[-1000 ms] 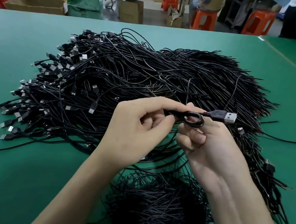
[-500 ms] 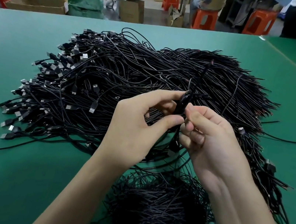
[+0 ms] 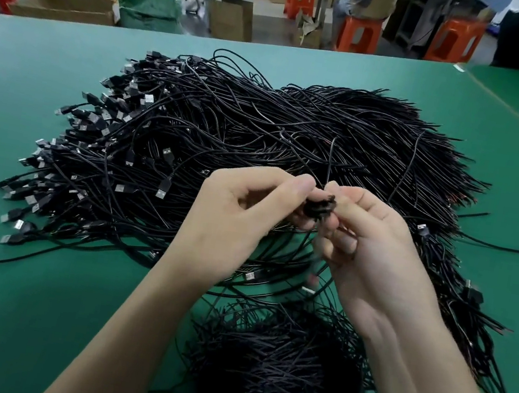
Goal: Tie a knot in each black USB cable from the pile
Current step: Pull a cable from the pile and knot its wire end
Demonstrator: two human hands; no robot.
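Thin black cable (image 3: pixel 319 206) bunched in a blurred clump, pinched by left hand (image 3: pixel 234 219) and right hand (image 3: pixel 375 248), direction indiscernible, glossy tangled pile (image 3: pixel 261 135) spread on matte green worktop (image 3: pixel 29 312)

left hand (image 3: pixel 233 222) + right hand (image 3: pixel 375 248): pinch cable (image 3: pixel 319 206) between them | above pile (image 3: pixel 259 148) | green counter (image 3: pixel 12 310)

Left grip (image 3: pixel 233 222): back up, thumb and forefinger pinching a small bunched cable (image 3: pixel 319 206); other fingers curled beneath.
Right grip (image 3: pixel 374 258): fingers curled, tips pinching the same cable from the opposite side.
Grips: close together, fingertips almost meeting.
Left forearm (image 3: pixel 128 328), right forearm (image 3: pixel 424 392): bare, reaching forward, converging.
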